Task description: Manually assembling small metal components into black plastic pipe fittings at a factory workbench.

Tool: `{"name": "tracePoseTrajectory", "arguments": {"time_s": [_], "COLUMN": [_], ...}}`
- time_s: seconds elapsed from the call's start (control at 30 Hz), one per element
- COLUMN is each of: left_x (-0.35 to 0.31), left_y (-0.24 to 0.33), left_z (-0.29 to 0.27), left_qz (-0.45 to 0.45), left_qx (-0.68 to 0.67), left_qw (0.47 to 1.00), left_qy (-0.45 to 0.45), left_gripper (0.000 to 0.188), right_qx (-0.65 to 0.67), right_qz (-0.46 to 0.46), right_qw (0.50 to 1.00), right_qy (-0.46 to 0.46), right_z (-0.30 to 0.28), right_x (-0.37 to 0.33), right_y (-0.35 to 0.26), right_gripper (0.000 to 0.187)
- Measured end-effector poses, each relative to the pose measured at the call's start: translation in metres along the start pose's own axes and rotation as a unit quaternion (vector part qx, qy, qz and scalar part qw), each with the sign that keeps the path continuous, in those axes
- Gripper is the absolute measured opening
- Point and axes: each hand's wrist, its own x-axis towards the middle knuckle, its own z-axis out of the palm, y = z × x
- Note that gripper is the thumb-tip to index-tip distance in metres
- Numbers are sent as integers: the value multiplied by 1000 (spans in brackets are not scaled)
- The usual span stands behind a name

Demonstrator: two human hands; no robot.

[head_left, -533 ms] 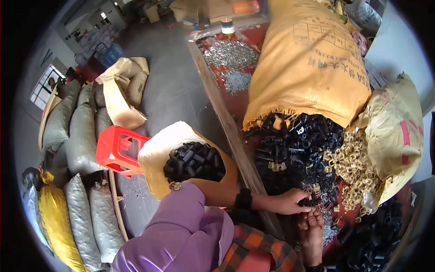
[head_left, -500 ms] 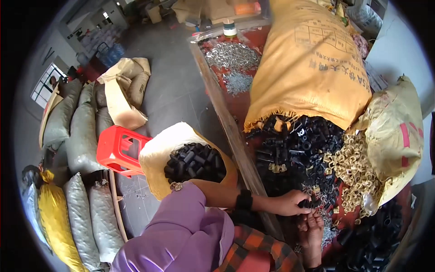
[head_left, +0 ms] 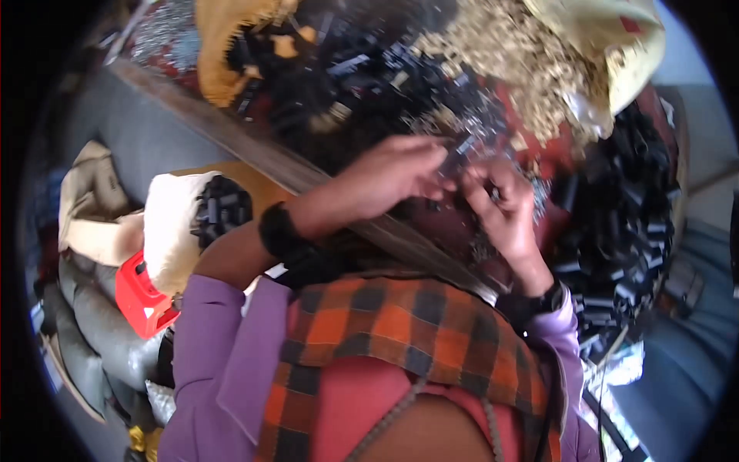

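Observation:
My left hand (head_left: 404,175) reaches over the wooden table edge, its fingers bent around a small black plastic part (head_left: 456,158). Close beside it, my right hand (head_left: 504,202) is curled with thumb and fingertips pinched together near the same part. Motion blur and the fingers hide whatever the right hand may hold. Just beyond the hands lie small silver metal pieces (head_left: 481,119). Past them, a pile of black plastic parts (head_left: 346,65) spreads to the left, and a heap of tan-gold clips (head_left: 516,73) lies to the right.
A wooden rail (head_left: 231,142) edges the red tabletop. Black tubes (head_left: 616,223) are heaped at the right. An orange sack (head_left: 223,54) and a pale yellow sack (head_left: 635,50) lie at the back. On the left are a sack of black pieces (head_left: 219,212) and a red stool (head_left: 138,296).
The view has swung down and to the right, so my lap and the right-hand heap show more. Both hands stay close together; the left still has a black part at its fingers.

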Motion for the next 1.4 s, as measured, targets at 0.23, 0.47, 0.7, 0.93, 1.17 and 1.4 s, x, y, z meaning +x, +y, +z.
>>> {"name": "tracePoseTrajectory", "arguments": {"time_s": [0.23,0.47,0.7,0.93,1.17,1.4], "left_x": [6,4,2,3,8,7], "left_y": [-15,-23,-21,-25,-30,-24], "left_z": [-1,-4,-2,-4,-11,-12], "left_qz": [-54,-53,-88,-107,-107,-131], "left_qx": [35,83,142,150,113,2], "left_qw": [998,995,986,983,988,991], "left_qy": [21,21,-4,-24,-17,-8], "left_gripper": [28,31,37,37,35,28], "right_qx": [-116,-201,-183,-223,-192,-105], "right_qz": [-67,-119,-46,-43,-22,6], "right_qw": [991,972,979,970,979,993], "right_qy": [3,-23,-80,-89,-65,-56], "right_z": [-1,3,2,4,9,7], "right_x": [-7,-7,-9,-12,-11,-5], "right_y": [3,3,2,3,8,12], "right_gripper": [7,12,12,14,12,11]}}
